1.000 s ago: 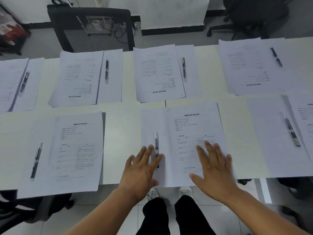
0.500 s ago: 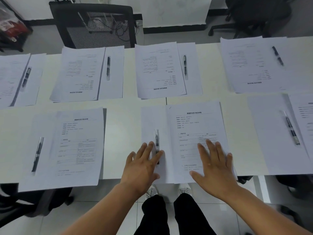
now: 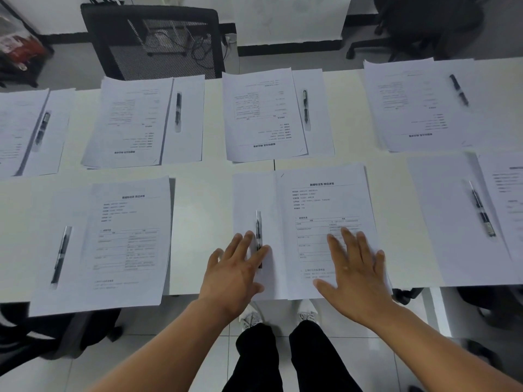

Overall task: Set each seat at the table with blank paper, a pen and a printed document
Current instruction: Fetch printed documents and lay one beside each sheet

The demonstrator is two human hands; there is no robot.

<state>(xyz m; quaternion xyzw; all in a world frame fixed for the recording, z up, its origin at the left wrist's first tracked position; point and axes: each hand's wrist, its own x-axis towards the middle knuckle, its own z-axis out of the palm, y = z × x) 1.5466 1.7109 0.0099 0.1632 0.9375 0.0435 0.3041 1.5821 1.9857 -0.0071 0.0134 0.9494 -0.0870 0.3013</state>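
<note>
Fingers [image 3: 249,244] of the left hand [image 3: 232,274] lie straight and spread, flat on the blank sheet [image 3: 252,199] and across the lower end of the pen [image 3: 258,224], grasping nothing; those of the right hand [image 3: 358,275] are just as straight, pressed flat on the printed document [image 3: 325,205], which overlaps the blank sheet's right edge. Both palms sit at the near edge of the white worktop [image 3: 195,216], which spans the whole width and carries two rows of paper sets. On the far side stands a black mesh chair [image 3: 152,41], with a second dark chair [image 3: 424,21] off to the right. In the near row, the left set [image 3: 127,239] has its own pen [image 3: 60,256] on the bare sheet left of the print, and its papers hang over the worktop's edge; the right set [image 3: 452,222] has a pen [image 3: 481,212] lying slightly aslant. The far row holds four more sets, their print turned away from me, each with a pen on the blank sheet beside the document. Below the edge, between the forearms, I can see the person's black trousers [image 3: 283,360] and pale shoes [image 3: 249,316] on the tiled floor [image 3: 169,352].
</note>
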